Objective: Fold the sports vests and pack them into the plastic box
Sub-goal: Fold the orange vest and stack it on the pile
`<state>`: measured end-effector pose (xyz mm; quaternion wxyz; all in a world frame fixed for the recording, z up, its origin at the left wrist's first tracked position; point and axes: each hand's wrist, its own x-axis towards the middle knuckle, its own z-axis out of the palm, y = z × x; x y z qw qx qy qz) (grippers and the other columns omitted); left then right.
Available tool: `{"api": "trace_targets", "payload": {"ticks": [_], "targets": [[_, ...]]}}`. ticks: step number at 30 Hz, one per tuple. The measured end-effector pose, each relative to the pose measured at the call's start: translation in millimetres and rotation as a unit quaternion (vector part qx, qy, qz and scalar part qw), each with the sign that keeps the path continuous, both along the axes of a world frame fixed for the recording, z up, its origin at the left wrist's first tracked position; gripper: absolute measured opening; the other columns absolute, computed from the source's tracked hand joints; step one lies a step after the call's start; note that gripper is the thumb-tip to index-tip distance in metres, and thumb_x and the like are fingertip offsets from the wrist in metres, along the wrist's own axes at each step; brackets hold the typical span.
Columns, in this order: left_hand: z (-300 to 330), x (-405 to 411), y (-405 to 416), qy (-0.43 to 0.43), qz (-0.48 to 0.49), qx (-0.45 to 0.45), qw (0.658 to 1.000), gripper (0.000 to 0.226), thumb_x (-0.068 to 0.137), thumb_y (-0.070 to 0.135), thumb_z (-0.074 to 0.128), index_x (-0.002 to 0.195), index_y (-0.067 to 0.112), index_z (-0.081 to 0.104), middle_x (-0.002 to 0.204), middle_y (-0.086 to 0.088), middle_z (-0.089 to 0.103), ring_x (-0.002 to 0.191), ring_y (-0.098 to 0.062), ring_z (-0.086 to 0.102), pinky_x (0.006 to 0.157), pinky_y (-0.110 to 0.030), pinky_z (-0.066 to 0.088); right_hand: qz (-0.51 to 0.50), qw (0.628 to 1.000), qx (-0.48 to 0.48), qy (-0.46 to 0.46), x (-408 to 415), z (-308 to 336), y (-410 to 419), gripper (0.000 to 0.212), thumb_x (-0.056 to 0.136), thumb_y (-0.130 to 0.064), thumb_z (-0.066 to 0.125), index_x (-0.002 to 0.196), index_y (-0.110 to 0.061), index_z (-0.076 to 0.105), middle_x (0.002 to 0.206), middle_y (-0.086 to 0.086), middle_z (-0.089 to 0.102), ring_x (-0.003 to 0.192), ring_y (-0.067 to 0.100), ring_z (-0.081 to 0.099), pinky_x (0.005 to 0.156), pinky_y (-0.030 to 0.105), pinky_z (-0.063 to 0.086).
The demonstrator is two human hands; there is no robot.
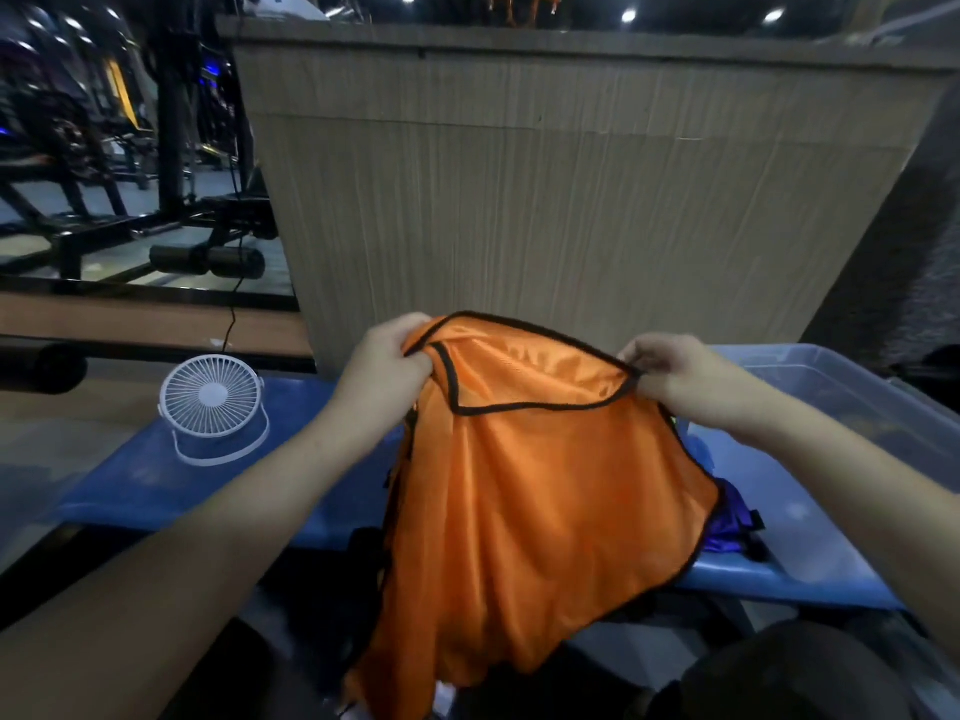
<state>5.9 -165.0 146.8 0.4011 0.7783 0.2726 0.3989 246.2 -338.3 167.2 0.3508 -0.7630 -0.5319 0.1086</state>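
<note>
My left hand and right hand each pinch a top corner of the orange mesh vest, hanging above the blue bench. Clear plastic box at 3 o'clock; white fan at 9.

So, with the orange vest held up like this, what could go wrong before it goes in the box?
1. The orange vest hangs loose from the left hand and right hand, its lower edge past the front of the blue table; it may slip off when laid down.
2. The purple vest lies under it and could be caught up in the fold.
3. A wide swing to the left could knock the white fan.
</note>
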Motion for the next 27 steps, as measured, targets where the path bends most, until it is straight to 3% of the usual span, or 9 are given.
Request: {"api": "trace_targets", "payload": {"ticks": [2, 4, 8, 12, 14, 18, 21, 24, 27], "targets": [[11, 7, -4, 0.018, -0.018, 0.024, 0.999, 0.025, 0.086, -0.001, 0.052, 0.082, 0.017, 0.069, 0.075, -0.004, 0.068, 0.067, -0.009, 0.061, 0.061, -0.024, 0.045, 0.034, 0.998, -0.047, -0.005, -3, -5, -1, 0.032, 0.082, 0.009, 0.060, 0.101, -0.017, 0.063, 0.087, -0.005, 0.066, 0.076, 0.006, 0.061, 0.061, 0.013, 0.045], [20, 16, -11, 0.037, -0.036, 0.055, 0.997, 0.022, 0.085, 0.000, 0.055, 0.083, 0.016, 0.070, 0.077, -0.004, 0.069, 0.069, -0.009, 0.063, 0.063, -0.026, 0.047, 0.095, 0.993, -0.060, 0.039, -13, -8, 3, 0.041, 0.082, 0.004, 0.065, 0.115, -0.020, 0.057, 0.106, -0.003, 0.065, 0.095, 0.009, 0.061, 0.075, 0.015, 0.048], [27, 31, -22, 0.069, -0.072, 0.092, 0.991, 0.023, 0.080, 0.001, 0.061, 0.081, 0.018, 0.075, 0.074, 0.002, 0.072, 0.068, -0.005, 0.065, 0.064, -0.024, 0.049, 0.174, 0.984, 0.037, 0.005, -46, -3, 16, 0.077, 0.076, -0.032, 0.080, 0.141, -0.021, 0.041, 0.139, -0.003, 0.049, 0.130, 0.002, 0.046, 0.106, 0.015, 0.036], [25, 39, -30, 0.091, -0.063, 0.098, 0.989, 0.020, 0.077, 0.002, 0.063, 0.067, 0.019, 0.067, 0.057, 0.004, 0.062, 0.050, 0.000, 0.055, 0.049, -0.020, 0.041, 0.156, 0.982, 0.090, -0.062, -79, 3, 28, 0.101, 0.064, -0.048, 0.087, 0.146, -0.020, 0.035, 0.139, -0.004, 0.050, 0.130, 0.004, 0.046, 0.107, 0.018, 0.036], [23, 40, -32, 0.094, -0.057, 0.093, 0.990, 0.020, 0.076, 0.002, 0.062, 0.065, 0.019, 0.065, 0.054, 0.006, 0.058, 0.048, -0.001, 0.052, 0.047, -0.020, 0.038, 0.117, 0.985, 0.090, -0.094, -89, 1, 32, 0.097, 0.065, -0.039, 0.089, 0.144, -0.023, 0.035, 0.132, -0.006, 0.054, 0.122, 0.007, 0.052, 0.101, 0.022, 0.042], [12, 35, -35, 0.082, -0.075, 0.078, 0.991, 0.016, 0.078, 0.008, 0.067, 0.066, 0.017, 0.066, 0.056, 0.003, 0.059, 0.050, -0.004, 0.054, 0.050, -0.023, 0.042, 0.087, 0.980, 0.056, -0.172, -88, -2, 35, 0.067, 0.076, -0.023, 0.078, 0.133, -0.028, 0.042, 0.112, -0.003, 0.069, 0.104, 0.023, 0.065, 0.084, 0.037, 0.050], [-5, 30, -35, 0.039, -0.117, 0.023, 0.992, 0.012, 0.086, 0.023, 0.069, 0.085, 0.013, 0.062, 0.072, -0.006, 0.066, 0.060, -0.010, 0.065, 0.057, -0.027, 0.054, 0.079, 0.977, 0.048, -0.191, -79, 2, 34, 0.045, 0.079, -0.013, 0.068, 0.121, -0.027, 0.058, 0.098, -0.005, 0.073, 0.094, 0.017, 0.067, 0.078, 0.033, 0.050], [-35, 25, -33, 0.021, -0.162, -0.062, 0.985, 0.049, 0.076, 0.054, 0.071, 0.105, 0.018, 0.054, 0.092, 0.001, 0.063, 0.080, -0.009, 0.062, 0.072, -0.037, 0.055, 0.051, 0.983, 0.071, -0.163, -71, 7, 34, 0.015, 0.077, -0.010, 0.070, 0.079, -0.023, 0.062, 0.069, -0.005, 0.062, 0.069, 0.008, 0.057, 0.064, 0.030, 0.040], [-79, 20, -41, 0.112, -0.185, -0.064, 0.974, 0.063, 0.066, 0.067, 0.073, 0.107, 0.024, 0.053, 0.101, 0.009, 0.064, 0.088, -0.004, 0.062, 0.087, -0.039, 0.055, 0.009, 0.988, 0.121, -0.097, -63, 10, 37, 0.022, 0.074, -0.012, 0.073, 0.066, -0.017, 0.053, 0.057, -0.006, 0.051, 0.055, 0.004, 0.046, 0.057, 0.027, 0.036]]}}
